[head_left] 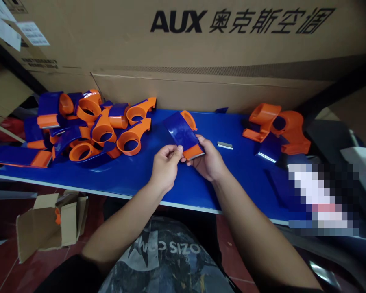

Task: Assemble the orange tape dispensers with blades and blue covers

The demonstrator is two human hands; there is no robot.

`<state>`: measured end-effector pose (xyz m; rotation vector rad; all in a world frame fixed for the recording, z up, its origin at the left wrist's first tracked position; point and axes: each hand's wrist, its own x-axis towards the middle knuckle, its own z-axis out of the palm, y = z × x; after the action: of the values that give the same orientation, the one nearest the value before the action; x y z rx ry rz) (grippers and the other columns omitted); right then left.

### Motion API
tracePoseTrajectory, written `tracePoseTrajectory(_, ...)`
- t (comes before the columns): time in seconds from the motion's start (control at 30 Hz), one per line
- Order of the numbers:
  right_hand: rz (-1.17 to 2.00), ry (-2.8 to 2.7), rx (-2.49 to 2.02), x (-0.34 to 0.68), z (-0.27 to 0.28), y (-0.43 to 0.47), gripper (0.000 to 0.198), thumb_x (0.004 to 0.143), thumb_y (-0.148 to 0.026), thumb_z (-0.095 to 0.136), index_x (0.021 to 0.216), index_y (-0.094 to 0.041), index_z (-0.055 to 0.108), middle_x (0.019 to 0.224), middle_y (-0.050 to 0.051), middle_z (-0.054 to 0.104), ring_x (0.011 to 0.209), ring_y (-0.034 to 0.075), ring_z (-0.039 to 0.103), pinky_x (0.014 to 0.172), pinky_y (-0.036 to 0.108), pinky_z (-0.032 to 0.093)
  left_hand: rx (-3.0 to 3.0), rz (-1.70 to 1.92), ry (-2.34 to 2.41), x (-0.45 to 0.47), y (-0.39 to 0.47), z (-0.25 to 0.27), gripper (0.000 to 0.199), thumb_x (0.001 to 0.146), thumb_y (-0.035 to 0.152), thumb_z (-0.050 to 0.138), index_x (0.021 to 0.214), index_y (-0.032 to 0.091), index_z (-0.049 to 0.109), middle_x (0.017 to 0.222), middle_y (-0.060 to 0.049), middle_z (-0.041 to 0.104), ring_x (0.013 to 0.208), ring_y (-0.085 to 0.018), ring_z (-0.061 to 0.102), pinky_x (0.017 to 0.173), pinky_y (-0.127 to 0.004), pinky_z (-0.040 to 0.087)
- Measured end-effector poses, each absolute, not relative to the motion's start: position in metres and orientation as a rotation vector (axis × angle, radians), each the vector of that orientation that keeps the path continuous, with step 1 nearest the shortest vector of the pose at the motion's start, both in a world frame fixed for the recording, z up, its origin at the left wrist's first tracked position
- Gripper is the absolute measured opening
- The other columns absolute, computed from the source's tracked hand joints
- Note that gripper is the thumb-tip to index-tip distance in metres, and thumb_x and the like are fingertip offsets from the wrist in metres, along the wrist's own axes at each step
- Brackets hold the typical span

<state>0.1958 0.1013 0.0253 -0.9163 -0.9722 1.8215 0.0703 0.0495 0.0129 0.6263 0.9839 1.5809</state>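
Note:
An orange and blue tape dispenser is held just over the blue tabletop, its orange end with a metal edge towards me. My right hand is closed round its right side, thumb on the orange end. At the lower left corner, my left hand pinches the dispenser between thumb and fingers; its fingertips are partly hidden. To the right of my hands lies a small metal strip. A heap of similar tape dispensers covers the table's left part.
Orange dispenser parts and a curved blue piece lie on the right. Behind the blue table stands a large cardboard box. An opened small carton is on the floor at left. A blurred-out patch covers the right side.

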Motion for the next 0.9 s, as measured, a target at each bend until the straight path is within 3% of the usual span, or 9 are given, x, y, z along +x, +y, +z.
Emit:
tracePoseTrajectory(0.2, 1.57, -1.055, -1.062, 0.189, 0.019, 0.103, 0.033, 0.093, -0.058, 0.054, 0.116, -0.034, 0.05, 0.071, -0.007, 0.066, 0.05, 0.016, 0.066, 0.043, 0.025, 0.055, 0.692, 1.587, 1.127, 0.07, 0.051, 0.015, 0.035, 0.083, 0.049, 0.083, 0.088, 0.016, 0.072, 0.078, -0.001, 0.07, 0.074, -0.012, 0.065, 0.074, -0.026, 0.051)
tracePoseTrajectory(0.43, 1.134, -1.272, -1.232, 0.192, 0.007, 0.103, 0.034, 0.098, -0.06, 0.051, 0.102, -0.028, 0.062, 0.073, -0.003, 0.065, 0.054, 0.014, 0.062, 0.047, 0.024, 0.055, 0.863, 1.586, 1.307, 0.068, 0.056, 0.016, 0.029, 0.085, 0.045, 0.08, 0.092, 0.017, 0.076, 0.09, -0.006, 0.077, 0.084, -0.016, 0.069, 0.083, -0.03, 0.053)
tracePoseTrajectory(0.7, 1.36, -1.056, -1.134, 0.191, 0.01, 0.106, 0.025, 0.098, -0.051, 0.053, 0.097, -0.027, 0.061, 0.079, -0.003, 0.067, 0.058, 0.013, 0.064, 0.054, 0.027, 0.058, 1.219, 1.586, 1.397, 0.071, 0.06, 0.027, 0.022, 0.091, 0.038, 0.074, 0.081, 0.02, 0.078, 0.104, -0.009, 0.073, 0.099, -0.021, 0.07, 0.087, -0.035, 0.059)
tracePoseTrajectory(0.9, 1.454, -0.915, -1.158, 0.19, 0.017, 0.104, 0.022, 0.092, -0.047, 0.06, 0.087, -0.025, 0.06, 0.071, -0.004, 0.064, 0.06, 0.014, 0.064, 0.054, 0.026, 0.058, 1.212, 1.556, 1.272, 0.073, 0.058, 0.027, 0.017, 0.09, 0.034, 0.074, 0.082, 0.019, 0.072, 0.101, -0.006, 0.067, 0.09, -0.017, 0.066, 0.078, -0.03, 0.058)
